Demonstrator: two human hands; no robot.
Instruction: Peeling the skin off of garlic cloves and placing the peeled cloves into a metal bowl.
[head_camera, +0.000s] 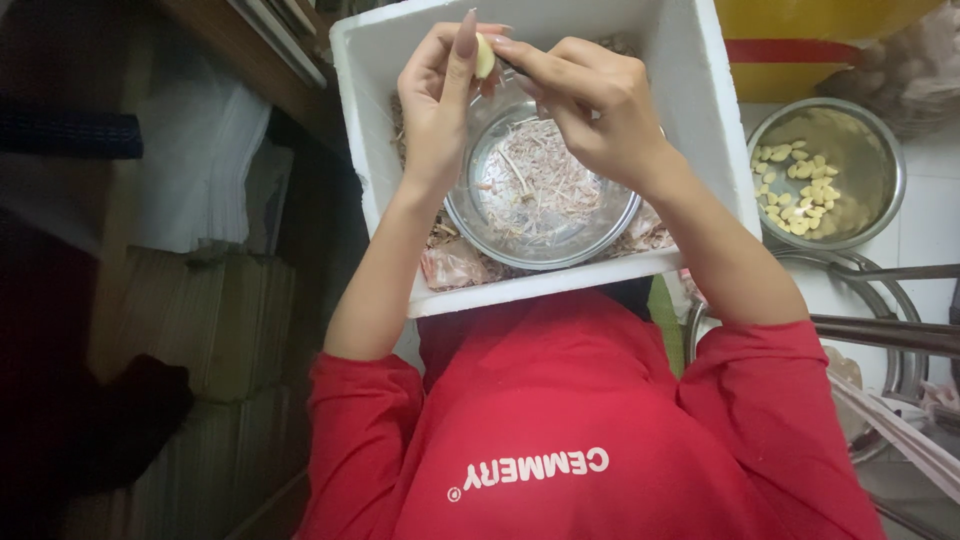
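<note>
My left hand (440, 100) pinches a pale peeled garlic clove (484, 55) between thumb and fingers. It is held above a steel bowl (468, 222) that holds pinkish garlic skins. My right hand (592, 108) is closed beside it, fingertips against the clove, gripping what looks like a thin dark blade (510, 66) that is mostly hidden. The bowl sits inside a white foam box (692, 95) resting on my lap, with more skins lying under the bowl. A second steel bowl (880, 135) to the right holds several peeled cloves (800, 185).
A yellow and red container (820, 40) stands beyond the clove bowl. A large metal basin with a handle bar (885, 335) lies at the right. Stacked cardboard (225, 320) and white sheets (200, 160) fill the dim left side beside a wooden shelf.
</note>
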